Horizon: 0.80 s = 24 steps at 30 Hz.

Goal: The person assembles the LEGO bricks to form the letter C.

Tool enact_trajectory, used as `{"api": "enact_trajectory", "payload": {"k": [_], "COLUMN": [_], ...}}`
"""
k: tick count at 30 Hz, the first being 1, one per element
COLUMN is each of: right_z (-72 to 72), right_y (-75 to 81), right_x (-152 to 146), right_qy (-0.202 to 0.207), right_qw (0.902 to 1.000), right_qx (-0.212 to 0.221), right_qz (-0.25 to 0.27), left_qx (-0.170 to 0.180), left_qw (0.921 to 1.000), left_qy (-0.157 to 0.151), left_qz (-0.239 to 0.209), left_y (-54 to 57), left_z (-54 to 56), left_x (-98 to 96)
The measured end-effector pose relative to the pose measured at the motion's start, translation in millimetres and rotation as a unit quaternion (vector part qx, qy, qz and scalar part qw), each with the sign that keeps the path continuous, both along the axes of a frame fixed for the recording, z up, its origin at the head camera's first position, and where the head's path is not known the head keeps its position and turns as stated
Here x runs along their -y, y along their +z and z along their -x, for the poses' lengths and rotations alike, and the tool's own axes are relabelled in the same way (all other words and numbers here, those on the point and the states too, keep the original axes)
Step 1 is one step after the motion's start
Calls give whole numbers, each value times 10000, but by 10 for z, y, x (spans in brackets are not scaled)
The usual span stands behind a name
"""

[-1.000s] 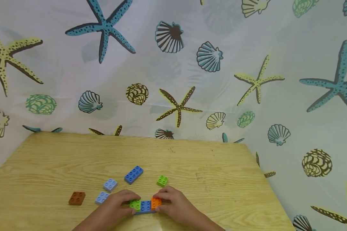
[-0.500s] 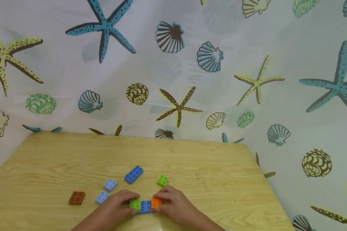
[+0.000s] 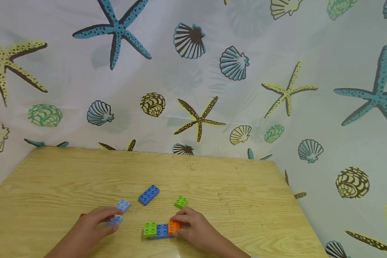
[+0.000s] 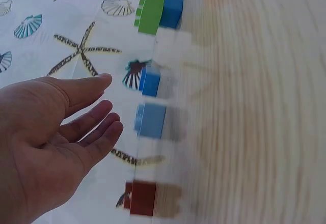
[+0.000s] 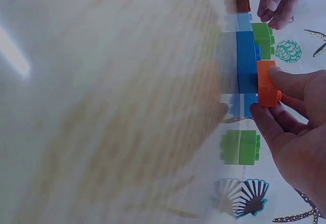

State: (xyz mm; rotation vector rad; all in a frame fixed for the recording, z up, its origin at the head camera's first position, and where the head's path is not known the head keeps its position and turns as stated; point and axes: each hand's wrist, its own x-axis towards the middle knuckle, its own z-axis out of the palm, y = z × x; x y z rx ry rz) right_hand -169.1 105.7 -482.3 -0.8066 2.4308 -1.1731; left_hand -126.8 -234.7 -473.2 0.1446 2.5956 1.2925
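Observation:
My right hand (image 3: 195, 229) pinches an orange toy brick (image 3: 173, 227) at the right end of a long blue brick (image 3: 162, 231). A green brick (image 3: 149, 229) sits on that blue brick's left end, with blue studs showing between the two. My left hand (image 3: 90, 227) is over the light blue brick (image 3: 115, 220) at the left, thumb and fingers spread apart. In the left wrist view that hand (image 4: 56, 137) holds nothing and stands apart from the bricks. A brown brick (image 4: 143, 198) is mostly hidden behind it in the head view.
Farther back on the wooden table (image 3: 238, 193) lie another light blue brick (image 3: 122, 204), a second long blue brick (image 3: 149, 195) and a small green brick (image 3: 180, 201). A cloth (image 3: 193, 86) printed with shells and starfish hangs behind and at the right.
My left hand has let go of the green brick on the blue one and moved left to the light blue brick. My right hand has stayed on the orange brick.

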Motion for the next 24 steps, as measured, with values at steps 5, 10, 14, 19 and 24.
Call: {"api": "enact_trajectory", "payload": {"k": [5, 10, 14, 19, 24], "right_z": [13, 19, 18, 21, 32], "right_y": [4, 0, 0, -12, -17], "right_x": [-25, -28, -19, -21, -17], "right_qy": [53, 116, 140, 143, 106], "right_qw": [9999, 9999, 9999, 9998, 9998], "right_qx": [94, 30, 2, -50, 14], "right_qz": [31, 41, 55, 98, 140], "left_qx": [-190, -873, -1230, -668, 46], "left_qw": [9987, 9902, 9827, 9888, 9950], "left_qy": [40, 44, 38, -105, -154], "left_qz": [476, 1093, 1384, 1332, 984], "left_y": [-18, -72, -147, -196, -217], "left_z": [2, 24, 39, 118, 153], "left_x": [281, 548, 701, 841, 927]}}
